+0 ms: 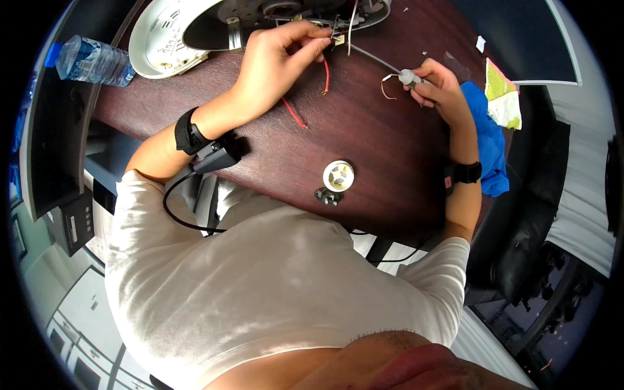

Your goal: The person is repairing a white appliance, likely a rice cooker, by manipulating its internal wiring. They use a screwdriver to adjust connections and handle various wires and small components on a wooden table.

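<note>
My right hand (pixel 442 91) grips a screwdriver by its translucent grey handle (pixel 409 78). The thin shaft (pixel 374 58) slants up and left to a small pale block (pixel 339 40) at the rim of an opened round metal appliance (pixel 214 29). There my left hand (pixel 276 65) is closed in a pinch, thumb against fingers; what lies between them is too small to make out. Two red wires (pixel 326 78) hang below the left hand, and a white wire (pixel 351 29) stands by the rim. A thin wire with a white end (pixel 388 78) lies close to the screwdriver handle.
A white round cover (pixel 153 39) and a water bottle (pixel 94 62) are at the far left. Nearer me on the dark table lie a white ring-shaped part (pixel 338 175) and a small black piece (pixel 329 196). Blue cloth (pixel 487 143) and a yellow-green packet (pixel 502 94) sit right.
</note>
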Action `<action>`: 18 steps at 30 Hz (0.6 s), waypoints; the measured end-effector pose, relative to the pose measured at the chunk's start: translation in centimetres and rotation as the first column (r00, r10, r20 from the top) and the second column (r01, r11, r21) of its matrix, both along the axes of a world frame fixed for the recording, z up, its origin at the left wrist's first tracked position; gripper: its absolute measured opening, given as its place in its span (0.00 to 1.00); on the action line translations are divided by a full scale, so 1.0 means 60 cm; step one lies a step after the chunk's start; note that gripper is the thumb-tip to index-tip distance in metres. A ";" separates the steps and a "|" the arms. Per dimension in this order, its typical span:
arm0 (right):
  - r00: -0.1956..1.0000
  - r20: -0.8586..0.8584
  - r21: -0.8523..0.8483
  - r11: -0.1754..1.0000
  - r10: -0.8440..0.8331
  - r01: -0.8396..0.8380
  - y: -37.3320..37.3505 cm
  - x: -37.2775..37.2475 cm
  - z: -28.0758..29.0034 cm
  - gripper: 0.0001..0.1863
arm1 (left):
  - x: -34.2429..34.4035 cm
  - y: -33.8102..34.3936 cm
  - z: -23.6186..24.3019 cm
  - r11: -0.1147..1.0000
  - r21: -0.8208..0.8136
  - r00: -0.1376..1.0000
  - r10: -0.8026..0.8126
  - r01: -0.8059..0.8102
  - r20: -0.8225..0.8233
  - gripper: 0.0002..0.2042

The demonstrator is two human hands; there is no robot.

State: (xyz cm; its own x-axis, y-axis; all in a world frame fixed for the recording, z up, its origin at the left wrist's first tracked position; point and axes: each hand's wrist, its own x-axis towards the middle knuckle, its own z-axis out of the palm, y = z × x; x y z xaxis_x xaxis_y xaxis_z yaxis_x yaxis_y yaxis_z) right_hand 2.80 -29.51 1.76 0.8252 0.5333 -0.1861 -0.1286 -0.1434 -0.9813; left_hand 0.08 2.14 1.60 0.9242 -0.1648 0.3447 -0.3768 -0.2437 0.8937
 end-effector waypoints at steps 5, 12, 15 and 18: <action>0.961 -0.243 0.410 0.912 0.129 -0.019 0.000 0.020 -0.026 0.10 | 0.003 -0.003 -0.016 0.995 0.045 0.996 -0.089 0.089 0.010 0.07; 0.973 -0.159 0.285 0.951 0.169 -0.119 0.011 0.024 0.008 0.11 | -0.002 -0.001 -0.012 0.999 0.047 0.999 0.001 -0.003 0.050 0.07; 0.986 -0.148 0.211 0.976 0.081 -0.049 -0.021 0.012 -0.007 0.10 | -0.003 -0.001 -0.007 0.990 0.137 0.998 -0.028 0.021 0.049 0.07; 0.987 -0.159 0.154 0.988 0.012 0.013 -0.058 -0.008 -0.008 0.09 | -0.003 -0.002 -0.011 0.992 0.118 0.999 -0.047 0.044 0.025 0.07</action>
State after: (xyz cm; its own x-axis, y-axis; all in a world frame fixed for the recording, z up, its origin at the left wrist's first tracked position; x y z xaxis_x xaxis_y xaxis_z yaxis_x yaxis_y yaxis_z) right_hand 2.29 -32.98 1.26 0.7922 0.5652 -0.2303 -0.2848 0.0085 -0.9586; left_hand -0.08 2.02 0.96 0.9051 -0.2474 0.3459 -0.4142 -0.3284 0.8489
